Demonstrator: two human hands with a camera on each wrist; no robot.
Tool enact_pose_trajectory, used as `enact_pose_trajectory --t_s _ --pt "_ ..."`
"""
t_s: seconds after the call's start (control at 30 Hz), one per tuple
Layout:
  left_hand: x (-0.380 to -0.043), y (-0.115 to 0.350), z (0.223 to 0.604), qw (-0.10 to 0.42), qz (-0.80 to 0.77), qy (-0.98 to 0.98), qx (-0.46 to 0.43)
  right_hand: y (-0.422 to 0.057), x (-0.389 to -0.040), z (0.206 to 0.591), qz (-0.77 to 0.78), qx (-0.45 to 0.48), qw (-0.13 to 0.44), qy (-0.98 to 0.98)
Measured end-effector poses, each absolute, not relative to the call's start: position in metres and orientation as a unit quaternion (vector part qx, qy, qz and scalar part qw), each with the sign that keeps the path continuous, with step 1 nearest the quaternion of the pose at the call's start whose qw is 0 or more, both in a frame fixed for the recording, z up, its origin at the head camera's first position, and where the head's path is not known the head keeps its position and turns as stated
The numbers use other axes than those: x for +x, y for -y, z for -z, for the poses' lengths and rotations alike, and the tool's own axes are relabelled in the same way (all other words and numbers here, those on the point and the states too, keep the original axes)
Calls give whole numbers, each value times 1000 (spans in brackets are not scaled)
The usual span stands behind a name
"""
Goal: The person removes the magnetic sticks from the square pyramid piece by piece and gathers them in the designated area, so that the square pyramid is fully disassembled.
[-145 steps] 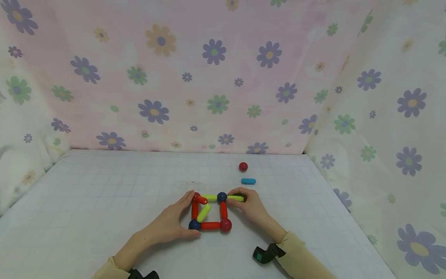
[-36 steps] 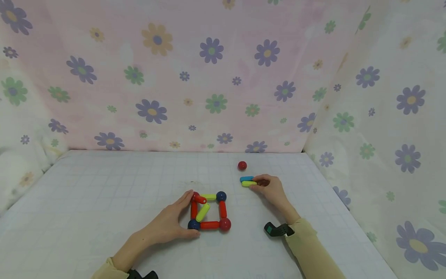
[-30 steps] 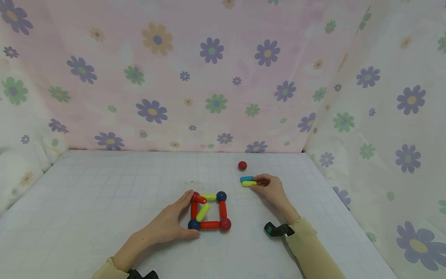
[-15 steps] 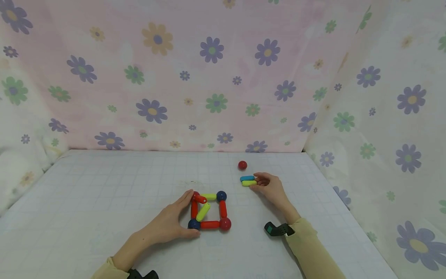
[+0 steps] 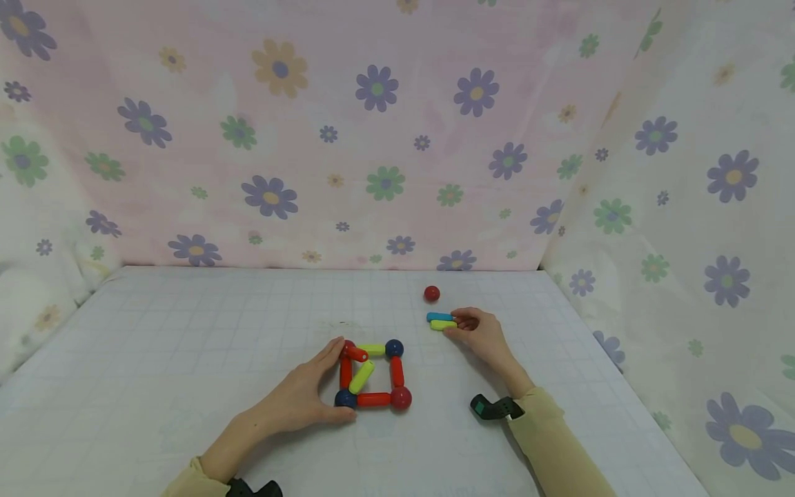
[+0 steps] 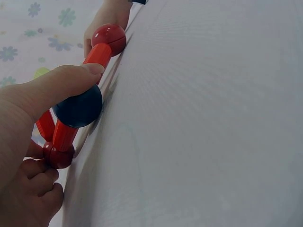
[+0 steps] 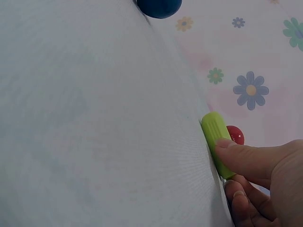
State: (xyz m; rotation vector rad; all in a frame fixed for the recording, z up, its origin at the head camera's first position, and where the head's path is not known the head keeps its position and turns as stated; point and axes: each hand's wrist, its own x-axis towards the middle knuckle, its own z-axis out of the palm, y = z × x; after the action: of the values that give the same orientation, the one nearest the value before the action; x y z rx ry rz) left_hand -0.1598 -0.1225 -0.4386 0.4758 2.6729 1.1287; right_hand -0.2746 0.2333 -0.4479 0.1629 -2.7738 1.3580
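Note:
A square frame of magnetic rods and balls lies on the white table [image 5: 186,345]. Its corners are two blue balls [image 5: 394,348] and two red balls [image 5: 401,398], joined by red rods [image 5: 374,400] and a yellow-green one. From its left corners, a short red rod and a yellow-green rod [image 5: 362,377] angle inward. My left hand [image 5: 297,395] grips the left side, its thumb on the near blue ball [image 6: 79,108] and fingers at the far red ball [image 6: 58,156]. My right hand [image 5: 484,337] pinches a loose yellow-green magnetic rod [image 7: 217,144], which lies alongside a blue rod [image 5: 439,317].
A loose red ball [image 5: 431,294] sits behind the two loose rods. Flowered cloth [image 5: 335,138] hangs along the back and sides of the table. Black straps [image 5: 497,407] circle both wrists.
The yellow-green rod, earlier against the far right blue ball, has moved back and right with my right hand to beside the blue rod. My left hand keeps its place. Little differs over the last second.

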Motion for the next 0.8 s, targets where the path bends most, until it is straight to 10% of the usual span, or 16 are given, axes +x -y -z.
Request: enact_pose_trajectory --t_s 0.8 --pt "-161 122 439 102 -386 -903 159 -205 -253 394 -494 102 59 862"
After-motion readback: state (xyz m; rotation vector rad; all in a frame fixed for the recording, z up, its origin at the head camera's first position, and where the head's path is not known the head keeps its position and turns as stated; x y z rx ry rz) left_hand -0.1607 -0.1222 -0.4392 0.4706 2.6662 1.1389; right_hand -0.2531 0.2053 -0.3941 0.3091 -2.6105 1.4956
